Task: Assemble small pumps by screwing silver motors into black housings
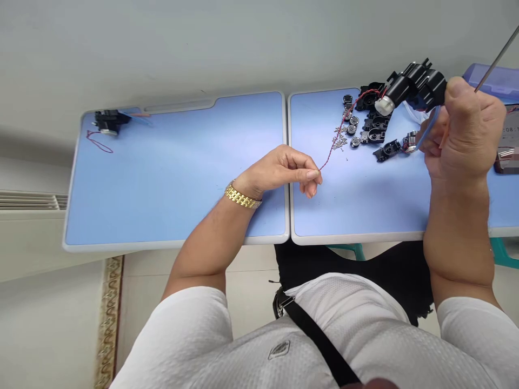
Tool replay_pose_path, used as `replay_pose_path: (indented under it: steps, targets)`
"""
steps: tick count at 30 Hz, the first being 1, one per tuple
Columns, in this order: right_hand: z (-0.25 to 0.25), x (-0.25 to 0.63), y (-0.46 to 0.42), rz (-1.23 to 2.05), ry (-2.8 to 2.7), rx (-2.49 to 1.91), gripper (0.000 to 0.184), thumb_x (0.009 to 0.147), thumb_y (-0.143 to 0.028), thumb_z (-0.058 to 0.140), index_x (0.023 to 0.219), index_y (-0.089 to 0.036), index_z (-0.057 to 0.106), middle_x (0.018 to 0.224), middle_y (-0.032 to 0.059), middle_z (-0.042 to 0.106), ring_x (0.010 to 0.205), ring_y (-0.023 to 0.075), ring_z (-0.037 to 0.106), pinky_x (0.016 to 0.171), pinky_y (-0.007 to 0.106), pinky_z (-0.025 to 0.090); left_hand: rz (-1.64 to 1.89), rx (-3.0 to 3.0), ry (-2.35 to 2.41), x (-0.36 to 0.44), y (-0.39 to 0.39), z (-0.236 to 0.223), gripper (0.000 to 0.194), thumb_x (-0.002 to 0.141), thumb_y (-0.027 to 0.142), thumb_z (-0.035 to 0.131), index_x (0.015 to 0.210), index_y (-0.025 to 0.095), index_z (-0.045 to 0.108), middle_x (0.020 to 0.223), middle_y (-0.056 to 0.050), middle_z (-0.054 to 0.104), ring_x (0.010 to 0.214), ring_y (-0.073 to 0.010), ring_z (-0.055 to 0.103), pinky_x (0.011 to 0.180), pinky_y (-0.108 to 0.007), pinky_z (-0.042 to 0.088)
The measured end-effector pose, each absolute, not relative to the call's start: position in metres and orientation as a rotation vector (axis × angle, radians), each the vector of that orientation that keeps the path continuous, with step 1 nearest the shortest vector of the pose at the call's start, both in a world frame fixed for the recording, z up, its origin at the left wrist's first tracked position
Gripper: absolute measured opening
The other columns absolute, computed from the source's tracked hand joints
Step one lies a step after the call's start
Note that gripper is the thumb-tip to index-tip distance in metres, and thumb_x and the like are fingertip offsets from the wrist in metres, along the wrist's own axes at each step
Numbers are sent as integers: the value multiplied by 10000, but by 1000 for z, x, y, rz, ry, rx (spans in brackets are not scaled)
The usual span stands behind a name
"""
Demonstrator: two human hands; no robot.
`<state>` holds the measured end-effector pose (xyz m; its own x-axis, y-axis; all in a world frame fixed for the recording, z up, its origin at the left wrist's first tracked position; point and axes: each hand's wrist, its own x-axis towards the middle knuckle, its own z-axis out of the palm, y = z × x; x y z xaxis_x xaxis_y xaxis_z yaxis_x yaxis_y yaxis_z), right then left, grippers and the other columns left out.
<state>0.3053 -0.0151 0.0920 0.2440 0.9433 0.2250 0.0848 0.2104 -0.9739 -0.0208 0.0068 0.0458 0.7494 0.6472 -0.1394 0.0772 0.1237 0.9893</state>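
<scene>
The left hand (284, 170) is pinching the twisted red wire (333, 143) between thumb and forefinger, with the other fingers curling loosely below. The right hand (466, 124) is gripping the black unit (413, 85) by its near end, holding it up in the air above the table (365, 205), ahead of and well to the right of the left-hand pinch. The wire is running between the two grips, bowing slightly, up to the unit's pale motor end (384, 105). A metal shaft (497, 59) is sticking up from the right fist; its handle is not showing. Blue (427, 131) and orange (445, 135) strips are hanging at the same hand.

Beyond the pinch and below the unit, round parts (351, 129), screws (339, 141) and black housings (373, 135) are lying on the table. Another unit (111, 121) is resting well to the left of both grips.

The step in hand seems to be drawing the wire out from the unit. The next move is probably calling for a light pull, with the right grip steadying the unit so that the wire's joint is not straining.
</scene>
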Motion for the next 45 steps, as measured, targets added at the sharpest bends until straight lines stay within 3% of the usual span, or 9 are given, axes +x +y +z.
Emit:
replay_pose_path:
  steps: [5, 8, 12, 18, 22, 28, 34, 39, 45]
  targets:
    - [88, 302, -16, 872, -1152, -1188, 816, 714, -815, 1078, 532, -343, 438, 528, -59, 284, 478, 123, 195, 486, 443, 142, 652, 1480, 628, -14, 5, 41, 517, 843, 731, 1047, 793, 229, 937, 681, -101, 734, 781, -206, 720, 671, -304, 648]
    - [84, 297, -16, 918, -1135, -1161, 821, 620, -826, 1127, 557, -326, 479, 523, -72, 322, 468, 104, 203, 472, 427, 118, 643, 1414, 585, -12, 0, 41, 488, 869, 699, 1036, 819, 223, 943, 554, -34, 576, 558, -126, 493, 503, -276, 465]
    - [83, 291, -17, 948, -1182, -1171, 774, 668, -827, 1105, 605, -307, 535, 563, -65, 338, 499, 104, 249, 476, 404, 113, 636, 1223, 605, -15, -4, 43, 516, 904, 684, 1019, 833, 197, 863, 454, 67, 389, 377, -52, 287, 399, -226, 247]
    - [83, 291, -18, 985, -1195, -1140, 684, 719, -718, 1123, 629, -276, 609, 571, -80, 335, 499, 79, 250, 462, 365, 122, 677, 1084, 654, -13, 3, 42, 643, 864, 719, 1052, 807, 204, 671, 501, 110, 346, 381, -30, 306, 389, -163, 283]
    - [76, 293, -15, 981, -1205, -1085, 673, 777, -763, 1062, 673, -256, 633, 602, -88, 353, 488, 41, 268, 459, 259, 116, 714, 953, 677, -11, 7, 37, 577, 1002, 582, 975, 783, 194, 609, 511, 109, 356, 366, -40, 344, 384, -157, 344]
    - [74, 295, -14, 993, -1251, -1043, 682, 814, -756, 1041, 676, -231, 628, 573, -97, 366, 464, 20, 302, 439, 221, 150, 745, 692, 695, -14, 10, 36, 515, 1178, 356, 733, 745, 208, 497, 485, 106, 315, 314, -64, 343, 364, -165, 323]
    - [76, 292, -16, 990, -1181, -1071, 654, 706, -721, 1129, 639, -253, 677, 504, -86, 388, 447, 63, 275, 399, 298, 130, 785, 591, 709, -18, 12, 35, 525, 1235, 387, 548, 753, 240, 399, 486, 101, 260, 289, -109, 371, 370, -208, 380]
    - [71, 294, -15, 984, -1237, -1065, 567, 872, -644, 1040, 691, -222, 708, 548, -89, 386, 466, 29, 337, 457, 211, 181, 829, 589, 707, -20, 15, 30, 580, 1237, 460, 507, 716, 251, 361, 479, 91, 197, 288, -134, 376, 379, -252, 453]
    - [65, 298, -14, 959, -1276, -1039, 527, 939, -614, 999, 719, -209, 742, 556, -92, 408, 464, 12, 369, 465, 180, 205, 923, 545, 691, -16, 13, 35, 682, 1272, 451, 271, 617, 260, 280, 453, 62, 136, 276, -134, 307, 340, -261, 414]
